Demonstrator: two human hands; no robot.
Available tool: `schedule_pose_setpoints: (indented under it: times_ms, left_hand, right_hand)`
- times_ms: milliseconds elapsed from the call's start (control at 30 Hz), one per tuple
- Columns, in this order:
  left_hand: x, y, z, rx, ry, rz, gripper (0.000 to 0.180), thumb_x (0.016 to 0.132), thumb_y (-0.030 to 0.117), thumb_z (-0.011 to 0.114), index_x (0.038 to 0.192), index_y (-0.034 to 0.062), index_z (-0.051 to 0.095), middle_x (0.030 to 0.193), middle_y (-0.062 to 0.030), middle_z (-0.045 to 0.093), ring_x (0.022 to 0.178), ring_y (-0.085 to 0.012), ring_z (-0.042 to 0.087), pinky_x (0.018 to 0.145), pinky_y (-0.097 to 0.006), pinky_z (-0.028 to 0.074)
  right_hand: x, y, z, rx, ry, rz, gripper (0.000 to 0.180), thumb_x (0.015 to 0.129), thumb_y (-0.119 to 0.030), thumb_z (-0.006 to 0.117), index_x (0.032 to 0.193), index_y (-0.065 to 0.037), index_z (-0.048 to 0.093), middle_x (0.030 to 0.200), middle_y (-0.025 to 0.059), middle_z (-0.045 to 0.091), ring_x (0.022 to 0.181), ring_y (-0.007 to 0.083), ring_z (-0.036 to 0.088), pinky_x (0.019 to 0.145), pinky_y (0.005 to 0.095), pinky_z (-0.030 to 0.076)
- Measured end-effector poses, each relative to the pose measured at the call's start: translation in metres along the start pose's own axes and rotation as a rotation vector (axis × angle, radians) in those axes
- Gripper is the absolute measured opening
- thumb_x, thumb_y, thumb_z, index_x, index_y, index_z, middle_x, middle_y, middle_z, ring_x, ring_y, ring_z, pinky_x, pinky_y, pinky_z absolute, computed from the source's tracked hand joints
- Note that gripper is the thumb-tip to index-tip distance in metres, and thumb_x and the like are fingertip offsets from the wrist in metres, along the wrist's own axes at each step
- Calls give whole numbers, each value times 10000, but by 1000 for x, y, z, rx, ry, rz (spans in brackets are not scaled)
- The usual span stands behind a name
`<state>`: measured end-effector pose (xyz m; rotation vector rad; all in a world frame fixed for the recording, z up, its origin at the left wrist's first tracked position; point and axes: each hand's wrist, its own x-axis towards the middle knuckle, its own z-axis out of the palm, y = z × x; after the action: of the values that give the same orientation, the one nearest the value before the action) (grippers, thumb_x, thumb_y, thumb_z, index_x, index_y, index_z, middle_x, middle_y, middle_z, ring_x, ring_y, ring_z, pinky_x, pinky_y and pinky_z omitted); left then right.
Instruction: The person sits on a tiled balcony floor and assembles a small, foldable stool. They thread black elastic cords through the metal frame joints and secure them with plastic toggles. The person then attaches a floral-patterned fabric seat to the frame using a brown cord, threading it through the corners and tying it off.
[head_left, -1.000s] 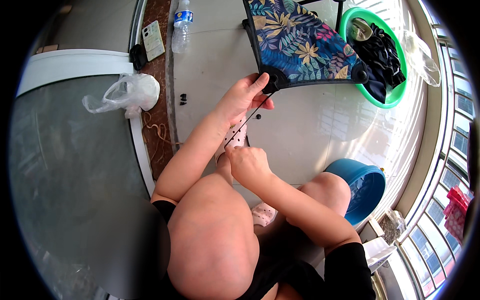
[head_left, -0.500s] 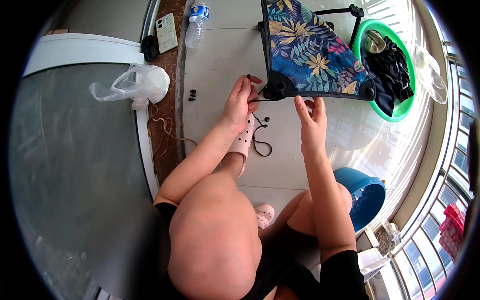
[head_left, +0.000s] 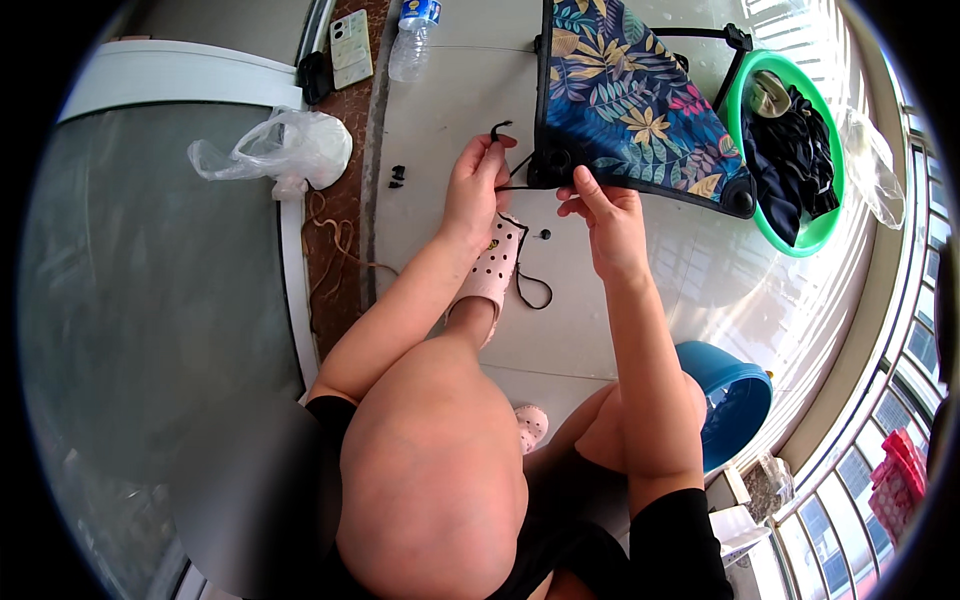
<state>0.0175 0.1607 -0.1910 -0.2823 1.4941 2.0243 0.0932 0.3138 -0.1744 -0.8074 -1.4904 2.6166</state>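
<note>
Leaf-print panel (head_left: 635,100) looked like smooth cloth, its corner piece (head_left: 556,163) matt black plastic. Floor tiles (head_left: 565,325) were glossy; green basin (head_left: 797,246), shiny plastic; bottle (head_left: 409,52), clear thin plastic; carrier bag (head_left: 320,150), crinkled film; pink clog (head_left: 490,270), matt and rubbery; brown strip (head_left: 345,310), polished, stone-like.

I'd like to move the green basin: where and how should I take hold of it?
Probably by the near rim of the green basin, from the person's side: that lip looks bare, whereas the floral fabric overlaps its left in this view and a clear bag sits by its right.
</note>
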Motion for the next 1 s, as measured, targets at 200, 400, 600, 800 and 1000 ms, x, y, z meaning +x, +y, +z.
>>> schedule_pose_setpoints:
  times_ms: [200, 400, 600, 800, 1000]
  left_hand:
    - [-6, -17, -19, -403, -16, -341, 102, 1006, 149, 470, 956, 103, 546, 824, 6, 568, 579, -75, 400, 505, -223, 303]
    - [0, -28, -24, -387, -90, -409, 100, 1009, 130, 480, 1020, 94, 573, 837, 12, 574, 584, -77, 406, 503, -226, 310]
    - [9, -53, -9, 190, -191, 139, 108, 1008, 97, 470, 1049, 53, 559, 798, 15, 543, 625, -72, 420, 559, -222, 343]
    - [29, -40, -1, 246, -147, 126, 131, 999, 135, 507, 1077, 41, 553, 794, 23, 548, 646, -61, 428, 579, -225, 354]
    - [48, -35, -7, 12, -120, -78, 269, 970, 177, 600, 1166, 17, 508, 788, 10, 539, 663, -61, 452, 579, -238, 365]
  right_hand:
    - [-7, 10, 1, -25, 40, -93, 203, 978, -131, 601, 1151, -27, 588, 1044, 53, 649, 870, 158, 645, 823, 375, 557]
    - [-13, 37, -7, -236, 367, -252, 227, 942, -31, 519, 1159, 6, 574, 1032, 66, 624, 883, 173, 630, 831, 329, 515]
    - [51, 43, -59, -1031, 79, -691, 167, 902, -82, 603, 1048, -37, 668, 1050, 128, 673, 982, 278, 618, 897, 351, 463]
    - [68, -11, -41, -1382, -375, -344, 321, 904, -248, 648, 1170, -69, 649, 1176, 98, 652, 1141, 256, 573, 1007, 372, 435]
    - [76, 11, -58, -1388, -230, -740, 344, 920, -268, 630, 1201, -71, 628, 1217, 99, 635, 1129, 279, 571, 977, 372, 448]
